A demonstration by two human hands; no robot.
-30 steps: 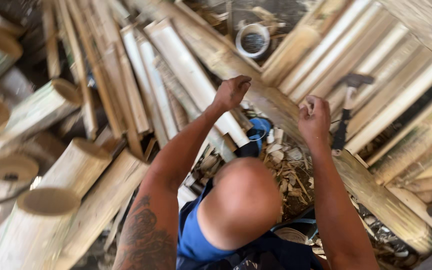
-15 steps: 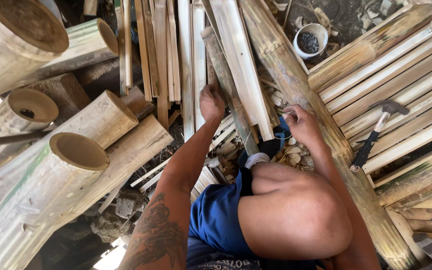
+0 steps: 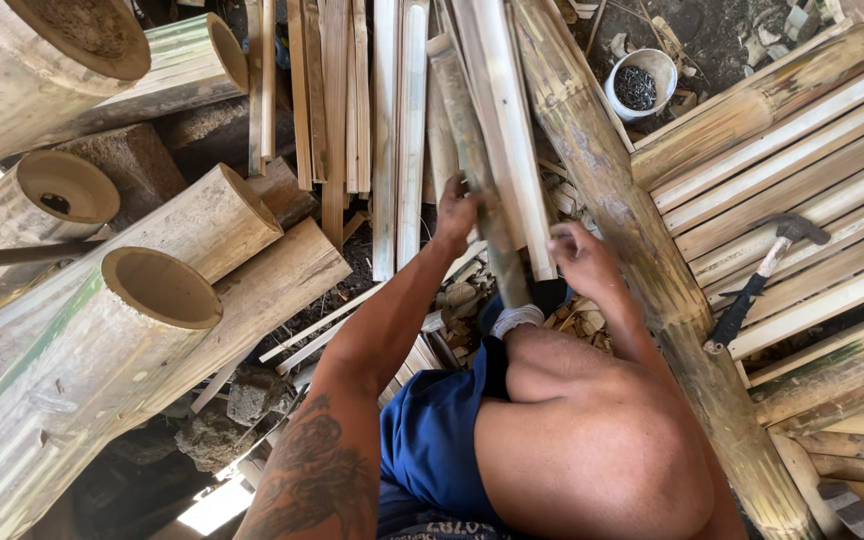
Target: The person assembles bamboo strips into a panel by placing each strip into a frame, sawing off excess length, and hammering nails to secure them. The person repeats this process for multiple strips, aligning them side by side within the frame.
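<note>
Bamboo lies all around you: whole culms with open ends on your left (image 3: 157, 290), a long thick pole (image 3: 642, 260) running down your right side, and a panel of split slats (image 3: 802, 190) beyond it with a hammer (image 3: 757, 285) lying on top, untouched. Your left hand (image 3: 455, 215) is wrapped around a dark, narrow split strip (image 3: 477, 170), fingers curled and pressed together on it, so the strip is held firmly where it runs down toward your knee. Your right hand (image 3: 584, 258) sits just beside the same strip, lower down, fingers bent inward; whether they pinch the strip or only rest near it, you cannot tell from this angle. Pale split slats (image 3: 507, 110) lie against the strip, touching it on its right. A small white pot of dark nails (image 3: 637, 85) stands well apart, near the top of the pole. Judging by the neat slat panel already laid and the loose pieces heaped ahead of you, part of the work looks done, while the strip in hand looks not yet placed or fixed.
</note>
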